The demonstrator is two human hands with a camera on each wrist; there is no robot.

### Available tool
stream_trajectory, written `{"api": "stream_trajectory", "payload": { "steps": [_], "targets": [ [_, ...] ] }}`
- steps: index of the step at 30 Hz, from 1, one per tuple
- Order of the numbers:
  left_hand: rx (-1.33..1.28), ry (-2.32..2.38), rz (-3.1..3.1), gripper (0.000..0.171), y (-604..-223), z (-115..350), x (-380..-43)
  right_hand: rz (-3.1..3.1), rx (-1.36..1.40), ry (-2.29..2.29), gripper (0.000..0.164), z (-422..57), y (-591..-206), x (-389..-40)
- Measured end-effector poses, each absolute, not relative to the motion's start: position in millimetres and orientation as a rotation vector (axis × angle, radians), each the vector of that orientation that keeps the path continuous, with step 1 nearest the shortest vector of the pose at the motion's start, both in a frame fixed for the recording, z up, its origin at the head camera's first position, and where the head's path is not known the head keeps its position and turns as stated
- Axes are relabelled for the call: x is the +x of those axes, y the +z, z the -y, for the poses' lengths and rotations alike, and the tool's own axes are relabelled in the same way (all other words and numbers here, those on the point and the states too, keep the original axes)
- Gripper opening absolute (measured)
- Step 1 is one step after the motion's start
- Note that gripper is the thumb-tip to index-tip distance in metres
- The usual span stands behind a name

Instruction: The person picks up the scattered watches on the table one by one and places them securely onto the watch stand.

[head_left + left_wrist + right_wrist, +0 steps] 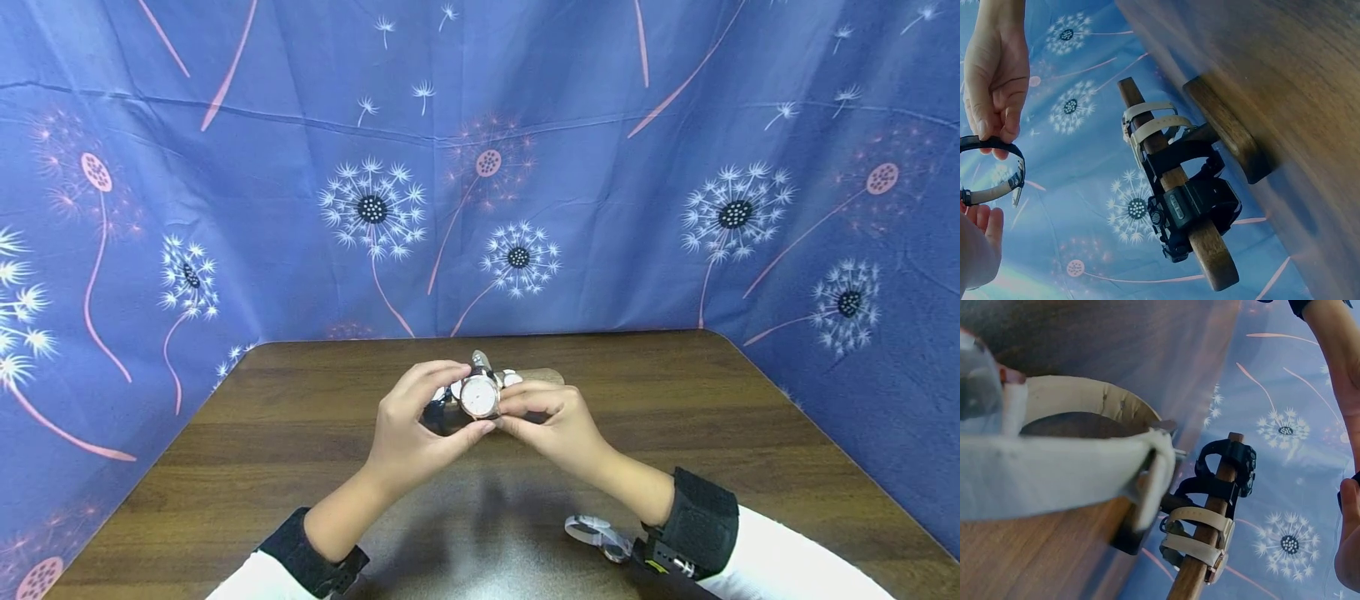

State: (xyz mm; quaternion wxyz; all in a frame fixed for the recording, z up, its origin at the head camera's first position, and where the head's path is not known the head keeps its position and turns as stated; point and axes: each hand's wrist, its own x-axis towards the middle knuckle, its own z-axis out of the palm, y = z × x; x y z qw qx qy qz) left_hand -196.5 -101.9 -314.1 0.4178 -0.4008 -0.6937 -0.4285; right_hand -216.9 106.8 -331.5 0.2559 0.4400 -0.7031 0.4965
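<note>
Head view: both our left hand (408,421) and right hand (558,423) pinch the watch (479,397) between them, over the tabletop (300,442), toward its far edge's middle; fingertips best stay on the rim, dial uncovered. Left wrist view: its strap (1012,149) curves between our hands, apart from the wooden stand (1217,253). Right wrist view: we cannot make the watch out.

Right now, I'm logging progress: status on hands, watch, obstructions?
Left hand and right hand holding watch. Watch stand behind it. Nothing covering the dial.
</note>
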Motion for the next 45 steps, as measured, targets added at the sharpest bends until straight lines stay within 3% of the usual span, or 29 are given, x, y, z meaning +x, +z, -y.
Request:
{"api": "stream_trajectory", "payload": {
  "steps": [7,17,26,45],
  "targets": [
    [-1.103,-0.937,1.652,0.044,-311,102,-200,1.932,1.235,1.329,0.016,-108,-327,-215],
    [-1.13,-0.905,1.675,0.044,-311,107,-204,1.965,1.304,1.213,0.027,-120,-313,-214],
    [-1.217,-0.852,1.711,0.048,-309,109,-206,2.046,1.446,0.936,0.072,-131,-295,-216],
    [-1.292,-0.862,1.744,0.054,-314,106,-203,1.849,1.529,0.766,0.057,-127,-299,-219]
  ]
}}
